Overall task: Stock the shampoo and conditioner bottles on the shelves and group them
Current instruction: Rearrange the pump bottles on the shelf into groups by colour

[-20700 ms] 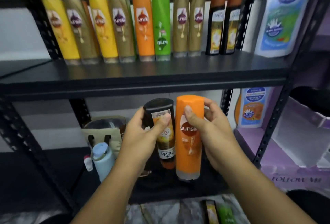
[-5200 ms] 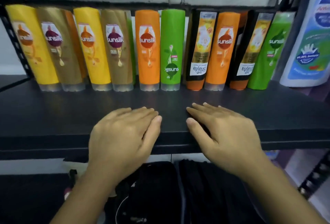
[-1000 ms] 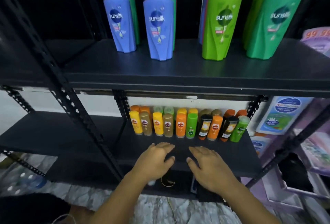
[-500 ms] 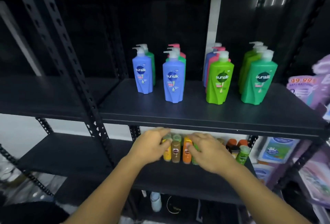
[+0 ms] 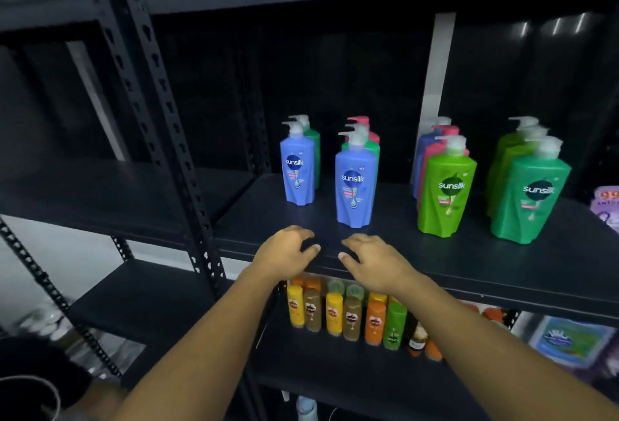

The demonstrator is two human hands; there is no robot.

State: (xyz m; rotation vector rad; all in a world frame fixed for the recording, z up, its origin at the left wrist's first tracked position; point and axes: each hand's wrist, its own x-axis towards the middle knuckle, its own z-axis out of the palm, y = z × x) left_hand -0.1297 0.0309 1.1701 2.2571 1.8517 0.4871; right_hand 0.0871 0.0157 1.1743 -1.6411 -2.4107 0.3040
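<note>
Presumably heavy, the nearer blue plastic pump bottle (image 5: 355,186) wants our empty, loosely spread left hand (image 5: 288,253) and right hand (image 5: 373,261) round its body.

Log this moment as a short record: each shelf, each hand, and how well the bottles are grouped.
upper shelf: four files of pump bottles; fronts blue, blue, light green, darker green
grouping: mixed; green and pink bottles stand behind the blue fronts
left hand: holds nothing, fingers loosely bent, at the upper shelf's front edge
right hand: holds nothing, beside it at the same edge
lower shelf: row of small bottles, yellow, brown, orange, green
</note>
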